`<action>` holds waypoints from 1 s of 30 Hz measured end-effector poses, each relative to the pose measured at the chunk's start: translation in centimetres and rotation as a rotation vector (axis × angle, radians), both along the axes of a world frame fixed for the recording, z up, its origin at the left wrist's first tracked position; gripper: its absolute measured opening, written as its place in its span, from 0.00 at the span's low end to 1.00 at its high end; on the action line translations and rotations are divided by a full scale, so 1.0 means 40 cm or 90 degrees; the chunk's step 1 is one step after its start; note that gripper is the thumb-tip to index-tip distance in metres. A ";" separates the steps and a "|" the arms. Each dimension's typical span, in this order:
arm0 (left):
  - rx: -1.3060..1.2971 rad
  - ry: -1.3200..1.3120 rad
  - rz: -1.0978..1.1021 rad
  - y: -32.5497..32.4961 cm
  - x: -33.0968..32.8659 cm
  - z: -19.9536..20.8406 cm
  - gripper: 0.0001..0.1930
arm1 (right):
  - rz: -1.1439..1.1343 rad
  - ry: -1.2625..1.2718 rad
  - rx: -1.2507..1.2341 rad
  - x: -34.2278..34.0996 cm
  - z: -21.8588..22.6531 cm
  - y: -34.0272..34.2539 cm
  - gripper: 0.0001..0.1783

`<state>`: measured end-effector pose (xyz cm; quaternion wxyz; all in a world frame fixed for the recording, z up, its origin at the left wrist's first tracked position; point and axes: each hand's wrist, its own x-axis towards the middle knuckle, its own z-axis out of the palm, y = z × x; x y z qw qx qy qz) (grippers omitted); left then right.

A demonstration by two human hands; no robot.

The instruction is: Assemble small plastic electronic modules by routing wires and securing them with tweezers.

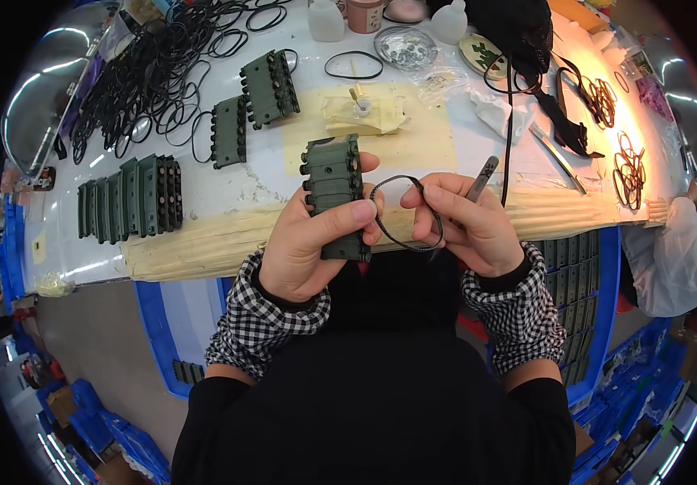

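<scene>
My left hand (304, 238) grips a dark green ribbed plastic part (332, 174) with studs along its edge, its thumb across the front. Between my hands stands a thin black band loop (403, 177). Its left side comes close to the left fingertips, and the fingers of my right hand (482, 230) pinch its right side. Metal tweezers (482, 178) are tucked in the right hand, pointing up and away. Two similar green parts (229, 133) (269, 90) lie beyond the left hand. A row of more green parts (128, 200) sits at the left.
A tangle of black bands (146, 89) covers the back left. A small yellowish block (360, 115) with a cup lies mid-table. White bottles (326, 20), a clear dish (406, 48) and black straps (562, 117) stand farther off. Blue trays (154, 339) are below the table edge.
</scene>
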<state>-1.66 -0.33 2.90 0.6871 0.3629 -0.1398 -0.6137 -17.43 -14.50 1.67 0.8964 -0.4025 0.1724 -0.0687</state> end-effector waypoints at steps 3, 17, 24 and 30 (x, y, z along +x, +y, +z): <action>0.001 0.004 0.002 0.000 -0.001 -0.002 0.27 | -0.009 0.008 -0.006 -0.001 -0.006 0.002 0.15; 0.014 -0.003 -0.004 0.003 -0.006 -0.007 0.26 | -0.014 0.003 -0.013 0.001 -0.011 0.013 0.16; -0.014 0.013 -0.036 0.014 -0.009 -0.017 0.26 | -0.015 -0.003 -0.033 -0.001 -0.006 0.009 0.16; 0.006 -0.034 0.008 0.010 -0.011 -0.014 0.25 | -0.146 -0.033 -0.091 -0.014 0.013 0.028 0.12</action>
